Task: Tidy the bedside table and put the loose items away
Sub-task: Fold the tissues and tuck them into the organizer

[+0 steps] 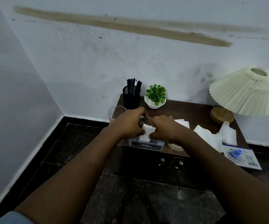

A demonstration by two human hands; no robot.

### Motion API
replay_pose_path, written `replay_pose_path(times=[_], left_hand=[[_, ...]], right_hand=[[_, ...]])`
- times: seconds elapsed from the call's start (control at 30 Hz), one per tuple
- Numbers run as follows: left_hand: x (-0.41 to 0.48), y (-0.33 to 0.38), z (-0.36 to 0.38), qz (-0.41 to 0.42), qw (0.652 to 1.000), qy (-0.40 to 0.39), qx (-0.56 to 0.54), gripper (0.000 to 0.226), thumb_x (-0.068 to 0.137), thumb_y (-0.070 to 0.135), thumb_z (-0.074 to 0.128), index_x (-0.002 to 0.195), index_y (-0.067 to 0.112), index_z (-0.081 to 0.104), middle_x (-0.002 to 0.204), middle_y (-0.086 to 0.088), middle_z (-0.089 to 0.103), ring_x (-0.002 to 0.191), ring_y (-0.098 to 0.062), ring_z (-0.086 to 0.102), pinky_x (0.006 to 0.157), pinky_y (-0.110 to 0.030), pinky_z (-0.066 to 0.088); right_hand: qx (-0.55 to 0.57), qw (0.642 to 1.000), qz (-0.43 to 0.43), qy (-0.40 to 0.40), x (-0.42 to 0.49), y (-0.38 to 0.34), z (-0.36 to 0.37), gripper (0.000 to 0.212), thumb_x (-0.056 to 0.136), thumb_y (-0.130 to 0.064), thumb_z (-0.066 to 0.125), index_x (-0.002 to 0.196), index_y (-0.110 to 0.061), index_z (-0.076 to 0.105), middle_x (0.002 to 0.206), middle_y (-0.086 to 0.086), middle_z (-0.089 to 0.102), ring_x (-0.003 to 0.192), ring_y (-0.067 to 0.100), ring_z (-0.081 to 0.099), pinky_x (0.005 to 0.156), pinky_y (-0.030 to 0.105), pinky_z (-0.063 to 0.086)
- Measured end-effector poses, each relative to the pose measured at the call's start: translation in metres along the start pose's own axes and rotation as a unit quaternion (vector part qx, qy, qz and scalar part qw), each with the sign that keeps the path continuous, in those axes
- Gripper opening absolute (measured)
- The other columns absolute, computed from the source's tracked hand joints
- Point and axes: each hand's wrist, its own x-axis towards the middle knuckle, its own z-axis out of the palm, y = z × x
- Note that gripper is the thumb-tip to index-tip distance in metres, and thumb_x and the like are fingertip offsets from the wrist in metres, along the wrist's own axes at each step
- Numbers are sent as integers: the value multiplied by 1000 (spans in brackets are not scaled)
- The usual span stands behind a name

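Observation:
A folded white tissue (147,132) stands in the slot of a grey tissue holder (146,145) at the front left of the dark wooden bedside table (193,110). My left hand (129,124) grips the tissue from the left and my right hand (162,128) grips it from the right, both over the holder. Several loose white tissues (209,136) lie spread on the table to the right. A roll of tape (175,146) sits partly hidden under my right wrist.
A clear glass (114,113), a black pen holder (131,97) with pens and a small potted plant (155,98) stand at the back left. A tilted pleated lamp (243,92) is at the right. A booklet with a blue cap (242,156) overhangs the front right corner. Cabinet doors (171,168) are below.

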Motion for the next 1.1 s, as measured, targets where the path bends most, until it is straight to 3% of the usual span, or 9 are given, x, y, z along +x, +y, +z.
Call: replay_pose_path(times=[0.2,0.4,0.57,0.63,0.7,0.77,0.87,1.0,1.1], left_hand=[[1,1,4,4,998,-14,54,26,76,18,80,88,26,59,84,8,62,80,-14,59,64,-29,44],[3,-2,3,-9,996,-3,94,16,80,20,78,87,19,63,89,2,61,82,-19,58,67,-31,45],[2,0,6,-13,995,-7,96,11,79,21,78,86,19,69,88,2,65,81,-19,61,70,-32,50],[2,1,6,-14,995,-9,96,18,79,22,79,76,26,62,82,8,60,77,-17,58,65,-29,43],[3,1,5,-9,996,-13,92,24,77,21,79,71,27,57,79,8,58,76,-16,58,62,-29,41],[3,-1,4,-2,996,-15,86,15,76,21,80,80,23,65,85,5,64,80,-17,61,66,-31,47],[2,-3,5,2,998,-16,63,22,73,25,83,91,22,70,91,7,65,83,-14,63,69,-29,50],[4,-1,5,8,999,-18,49,36,74,43,84,101,26,69,101,7,62,90,-11,61,77,-31,52],[9,6,4,7,1000,11,11,33,79,47,79,101,25,71,100,6,65,90,-10,63,78,-32,54]], right_hand=[[-95,995,0,21,6,-2,18,45,90,-30,67,133,-35,56,120,-2,66,121,29,50,97,46,30],[-47,998,-9,46,11,2,15,45,84,-39,69,128,-41,59,110,-5,68,117,29,52,94,47,34],[-79,997,6,25,9,1,16,28,90,-39,66,116,-30,65,113,0,67,119,29,50,96,47,36],[-43,999,9,17,3,4,5,21,87,-45,69,98,-28,63,101,-4,65,112,25,54,94,47,38],[43,998,28,44,-3,19,-17,21,88,-47,67,94,-28,64,98,-5,68,103,23,61,93,45,43],[98,984,73,129,-11,45,-37,15,91,-38,66,94,-23,66,100,2,72,99,26,65,90,42,51],[65,961,166,211,-23,91,-34,13,94,-19,59,100,-11,68,104,13,71,99,34,65,81,38,52],[9,959,240,152,-29,134,3,11,93,-13,59,98,-7,66,97,12,70,93,30,67,68,29,40],[-2,963,247,110,-23,150,21,20,97,-25,58,110,-11,63,110,10,68,104,32,66,80,38,53]])
